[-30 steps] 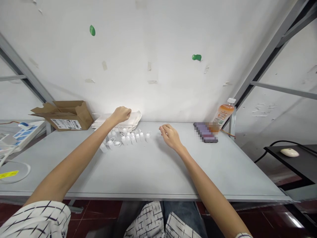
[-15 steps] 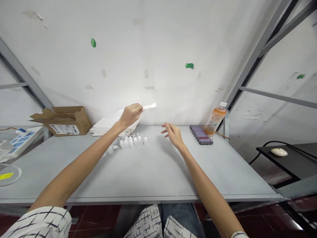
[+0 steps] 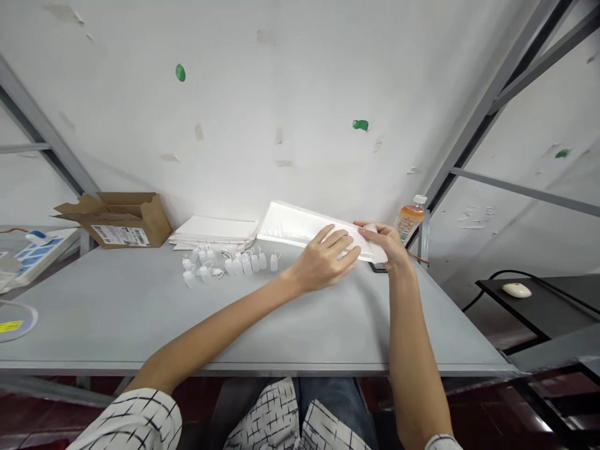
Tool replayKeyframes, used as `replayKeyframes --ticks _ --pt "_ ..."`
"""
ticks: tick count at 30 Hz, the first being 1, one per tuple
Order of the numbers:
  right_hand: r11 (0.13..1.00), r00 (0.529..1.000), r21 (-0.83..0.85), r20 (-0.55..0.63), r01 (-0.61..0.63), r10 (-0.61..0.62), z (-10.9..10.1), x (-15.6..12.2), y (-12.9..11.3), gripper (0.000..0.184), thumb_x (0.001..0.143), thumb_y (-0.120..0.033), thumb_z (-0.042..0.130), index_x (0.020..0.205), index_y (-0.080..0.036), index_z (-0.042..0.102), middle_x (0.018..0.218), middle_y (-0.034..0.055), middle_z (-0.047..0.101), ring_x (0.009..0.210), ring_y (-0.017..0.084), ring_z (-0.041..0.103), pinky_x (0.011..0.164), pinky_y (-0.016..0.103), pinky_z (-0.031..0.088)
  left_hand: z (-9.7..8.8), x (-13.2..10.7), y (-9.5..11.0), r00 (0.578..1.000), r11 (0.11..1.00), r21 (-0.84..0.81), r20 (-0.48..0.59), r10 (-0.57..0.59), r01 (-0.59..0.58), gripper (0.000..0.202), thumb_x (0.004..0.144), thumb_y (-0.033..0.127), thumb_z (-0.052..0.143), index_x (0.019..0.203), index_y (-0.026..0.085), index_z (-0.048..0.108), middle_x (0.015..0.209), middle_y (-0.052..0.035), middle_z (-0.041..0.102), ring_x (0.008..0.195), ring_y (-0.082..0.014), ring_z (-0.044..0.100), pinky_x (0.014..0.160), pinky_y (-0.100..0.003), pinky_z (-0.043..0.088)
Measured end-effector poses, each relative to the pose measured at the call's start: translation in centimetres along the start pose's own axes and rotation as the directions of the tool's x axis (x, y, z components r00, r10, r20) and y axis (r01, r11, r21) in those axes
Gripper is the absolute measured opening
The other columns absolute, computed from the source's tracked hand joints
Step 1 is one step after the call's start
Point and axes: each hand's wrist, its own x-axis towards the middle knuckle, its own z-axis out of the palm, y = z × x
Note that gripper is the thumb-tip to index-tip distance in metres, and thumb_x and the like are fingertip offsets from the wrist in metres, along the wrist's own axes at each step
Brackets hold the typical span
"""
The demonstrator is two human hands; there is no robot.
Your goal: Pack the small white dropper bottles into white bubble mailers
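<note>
A white envelope (image 3: 293, 225), seemingly a padded mailer, is held tilted above the table in front of me. My right hand (image 3: 383, 242) grips its right end, thumb on the near face and fingers behind. Against the envelope's near face lies my left hand (image 3: 325, 259), its fingers stretched and spread apart; its thumb is hidden. To the left, small white squeeze bottles (image 3: 246, 265) with tethered caps stand in a loose group on the table. Behind them is a stack of white envelopes (image 3: 215, 230).
An open cardboard box (image 3: 134, 222) sits at the back left of the grey table (image 3: 281, 331). At the right stand a drink bottle (image 3: 409, 219) and a mostly hidden phone (image 3: 377, 267). A white mouse (image 3: 516, 290) rests on a black shelf farther right.
The white envelope has swung right and down, its broad face now showing. My right hand has moved right and closed on its end. My left hand has let go and spread over it.
</note>
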Motion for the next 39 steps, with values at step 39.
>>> replayKeyframes --ticks 39 --pt "0.591 0.847 -0.665 0.528 0.457 -0.061 14.6 1.5 7.8 0.022 0.091 -0.033 0.061 0.084 -0.017 0.073 0.09 0.0049 0.074 0.062 0.013 0.061 0.066 0.026 0.043 -0.8 -16.4 -0.8 0.878 0.9 -0.306 0.455 -0.148 0.31 0.049 0.094 0.051 0.055 0.124 0.014 0.065 0.135 -0.0199 0.059 0.125 -0.0332 0.054 0.104 -0.048 0.043"
